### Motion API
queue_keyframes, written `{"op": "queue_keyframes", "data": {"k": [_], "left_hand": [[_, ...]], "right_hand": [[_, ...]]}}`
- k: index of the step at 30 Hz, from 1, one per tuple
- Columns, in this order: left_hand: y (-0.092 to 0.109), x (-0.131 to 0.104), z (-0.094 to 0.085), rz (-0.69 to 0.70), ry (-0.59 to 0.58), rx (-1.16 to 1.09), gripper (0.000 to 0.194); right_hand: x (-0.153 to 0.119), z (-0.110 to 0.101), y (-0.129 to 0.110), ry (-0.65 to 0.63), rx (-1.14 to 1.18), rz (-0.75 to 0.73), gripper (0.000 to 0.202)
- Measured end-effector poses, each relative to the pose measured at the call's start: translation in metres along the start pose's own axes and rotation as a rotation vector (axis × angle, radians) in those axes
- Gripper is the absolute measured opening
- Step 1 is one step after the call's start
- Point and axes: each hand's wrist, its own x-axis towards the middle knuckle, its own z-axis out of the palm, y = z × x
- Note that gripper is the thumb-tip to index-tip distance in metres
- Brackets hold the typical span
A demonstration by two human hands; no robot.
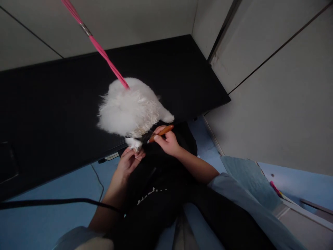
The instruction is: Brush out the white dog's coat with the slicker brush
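Note:
A fluffy white dog (130, 107) is on the black table, close to its near edge, with long loose fur on its head. My left hand (130, 158) is closed around one of its front paws (134, 143), which hangs out over the table edge. In my right hand (168, 140) is a grooming tool with a brown wooden handle (165, 130). Its working end points left toward the dog's leg and is too dark to make out. Another leg of the dog (167, 116) stretches to the right along the table edge.
A pink loop leash (104, 53) runs from the dog up to the upper left. The black table (52, 104) stands against pale walls. A black cord (65, 201) crosses the lower left in front of my left forearm. Blue floor (65, 184) shows below.

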Motion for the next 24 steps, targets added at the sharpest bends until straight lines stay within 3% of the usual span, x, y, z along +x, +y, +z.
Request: {"op": "queue_keyframes", "data": {"k": [2, 5, 9, 11, 13, 16, 20, 23, 24], "left_hand": [[0.000, 0.001, -0.001, -0.025, -0.016, -0.056, 0.041], [0.000, 0.000, 0.001, -0.071, -0.005, -0.221, 0.035], [-0.006, -0.003, 0.006, -0.120, 0.091, -0.431, 0.038], [-0.009, -0.004, 0.008, -0.117, 0.088, -0.484, 0.037], [-0.012, -0.004, 0.008, -0.122, 0.090, -0.502, 0.037], [-0.013, -0.005, 0.007, -0.143, 0.132, -0.501, 0.041], [-0.015, -0.005, 0.003, -0.126, 0.132, -0.506, 0.040], [-0.016, -0.005, 0.002, -0.140, 0.176, -0.495, 0.042], [-0.016, -0.005, 0.002, -0.136, 0.180, -0.496, 0.042]], "right_hand": [[0.006, -0.001, 0.000, -0.074, -0.002, -0.022, 0.019], [0.013, -0.001, 0.000, 0.044, -0.041, -0.077, 0.018], [0.016, 0.002, 0.000, -0.113, -0.078, -0.067, 0.017], [0.016, 0.004, 0.001, -0.008, -0.103, -0.052, 0.014], [0.016, 0.004, 0.002, 0.029, -0.098, -0.056, 0.014], [0.015, 0.004, 0.002, -0.126, -0.077, -0.025, 0.018], [0.014, 0.004, 0.002, 0.022, -0.085, -0.048, 0.014], [0.011, 0.006, 0.004, -0.142, -0.042, -0.048, 0.016], [0.010, 0.007, 0.004, -0.140, -0.054, -0.032, 0.016]]}}
